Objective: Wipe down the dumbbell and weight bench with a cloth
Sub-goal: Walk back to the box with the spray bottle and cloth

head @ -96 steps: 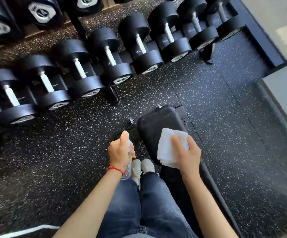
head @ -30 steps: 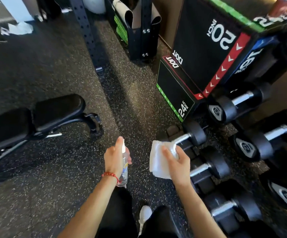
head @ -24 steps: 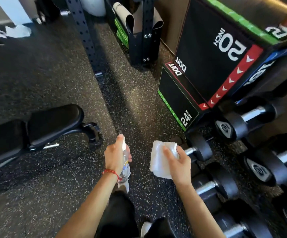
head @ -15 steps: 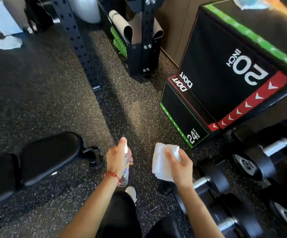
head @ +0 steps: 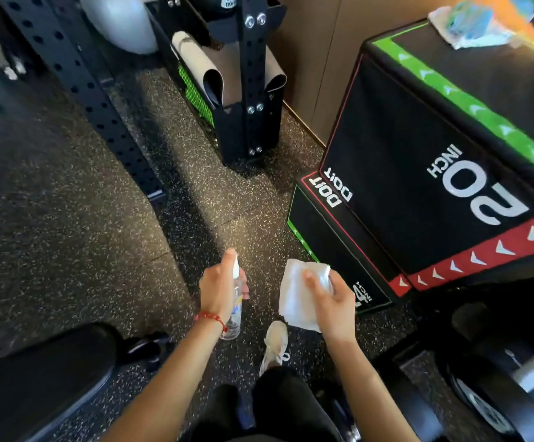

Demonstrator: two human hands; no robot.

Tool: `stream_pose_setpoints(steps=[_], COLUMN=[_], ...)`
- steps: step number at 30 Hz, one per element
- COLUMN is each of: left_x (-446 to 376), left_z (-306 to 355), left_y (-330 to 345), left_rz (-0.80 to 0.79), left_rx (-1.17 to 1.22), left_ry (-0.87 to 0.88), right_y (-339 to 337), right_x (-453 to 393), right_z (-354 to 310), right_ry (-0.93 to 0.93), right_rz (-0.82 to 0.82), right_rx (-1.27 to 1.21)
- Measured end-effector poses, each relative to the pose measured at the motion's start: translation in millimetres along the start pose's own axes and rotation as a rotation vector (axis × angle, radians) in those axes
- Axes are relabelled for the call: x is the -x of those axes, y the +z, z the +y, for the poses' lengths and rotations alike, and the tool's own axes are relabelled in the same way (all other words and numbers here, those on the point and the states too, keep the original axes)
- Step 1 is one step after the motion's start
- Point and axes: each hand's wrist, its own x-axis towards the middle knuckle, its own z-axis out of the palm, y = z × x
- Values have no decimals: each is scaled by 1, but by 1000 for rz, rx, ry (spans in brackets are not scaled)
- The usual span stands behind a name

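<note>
My left hand (head: 219,287) grips a small clear spray bottle (head: 235,309), held upright over the speckled floor. My right hand (head: 332,299) holds a folded white cloth (head: 296,293) beside it, about a hand's width to the right. The black padded weight bench (head: 45,374) lies at the lower left, apart from both hands. A black dumbbell (head: 495,400) shows blurred at the lower right corner, below my right forearm's side.
A black plyo box (head: 418,173) with "20 INCH" lettering stands at the right. A black perforated rack upright (head: 77,87) and a storage stand (head: 246,90) with rolled mats are ahead. A grey ball (head: 122,23) sits at the top. My shoe (head: 275,344) is on the floor.
The view has swung from the dumbbell rack and bench toward the plyo box and rack. The bench and dumbbells slid down to the frame's lower corners. Both hands keep their holds.
</note>
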Motion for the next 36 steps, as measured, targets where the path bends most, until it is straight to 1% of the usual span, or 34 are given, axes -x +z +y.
stream_pose_setpoints(steps=[8,11,17,22,25,31,36], left_x=[-84,-107,-159,-213,-247,-297,-309], left_z=[77,101,142,174,203,275,329], left_y=[75,100,150,198,227,274,312], left_rz=[-19,-60,-179,-299,-419,-613,-745], left_rx=[-19,-17,-51,-77,-64,-60,43], left_ry=[42,46,111,150,158,290,383], right_y=[-13,-18,-26,-32,-31,-32,-46], right_x=[-124,-155,-210,-260,-293,-350,-383], right_z=[-48,-61,-81,-97,-112,-151,-178], right_ry=[-31,-6,37,57,79,73,13], right_rz=[52,64,179,323,440,649,783], right_rx=[15,-18,-71,-84,-111,-205,-252])
